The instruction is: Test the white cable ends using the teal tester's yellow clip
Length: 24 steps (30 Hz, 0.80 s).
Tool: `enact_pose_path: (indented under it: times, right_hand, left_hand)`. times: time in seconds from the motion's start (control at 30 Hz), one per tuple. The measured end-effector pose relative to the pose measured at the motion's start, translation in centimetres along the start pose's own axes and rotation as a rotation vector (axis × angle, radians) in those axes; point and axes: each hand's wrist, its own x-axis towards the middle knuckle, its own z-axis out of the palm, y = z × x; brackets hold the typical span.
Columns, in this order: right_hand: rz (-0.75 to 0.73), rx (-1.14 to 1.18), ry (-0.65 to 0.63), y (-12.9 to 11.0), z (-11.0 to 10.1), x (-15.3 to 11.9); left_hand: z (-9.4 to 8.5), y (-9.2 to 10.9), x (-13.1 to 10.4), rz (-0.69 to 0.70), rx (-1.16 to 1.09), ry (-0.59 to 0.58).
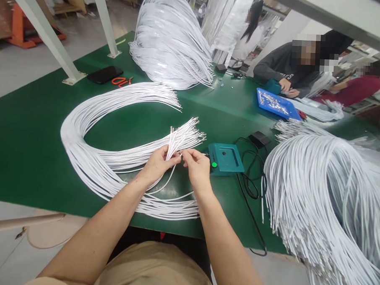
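My left hand [157, 164] grips a small bunch of white cables [175, 142] near their metal-tipped ends, holding them upright and fanned. My right hand [197, 167] pinches one cable end beside the left fingers. Both hands hover over a large looped bundle of white cables [82, 154] lying on the green table [26, 152]. A small teal device [225, 158] with a green button sits just right of my right hand, touching distance away.
A big heap of white cables [326, 199] drapes over the table's right edge. Another pile [172, 41] sits at the back. A phone [105, 74], orange scissors [121, 81], a blue tray [278, 103] and black cords [249, 183] lie around. Other people work across the table.
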Motion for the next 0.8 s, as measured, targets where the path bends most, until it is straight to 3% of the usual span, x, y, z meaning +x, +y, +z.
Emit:
enact_pose_path:
  times: [0.1, 0.17, 0.47, 0.67, 0.8]
  right_hand:
    - [0.191, 0.350, -0.093, 0.3, 0.0, 0.0]
    - [0.256, 0.446, -0.134, 0.3, -0.1, 0.0]
    - [0.124, 0.116, -0.229, -1.6, -1.8, 0.8]
    - [0.088, 0.080, -0.120, -0.9, -1.9, 0.2]
    - [-0.055, -0.086, -0.007, 0.3, -1.3, -0.3]
  left_hand:
    - [0.1, 0.1, -0.1, -0.004, -0.038, 0.003]
    - [0.2, 0.2, -0.2, 0.003, -0.045, -0.004]
    - [0.4, 0.7, -0.3, -0.037, -0.056, -0.084]
    - [0.5, 0.6, -0.6, -0.016, -0.024, -0.061]
    - [0.6, 0.5, -0.6, 0.006, 0.024, -0.042]
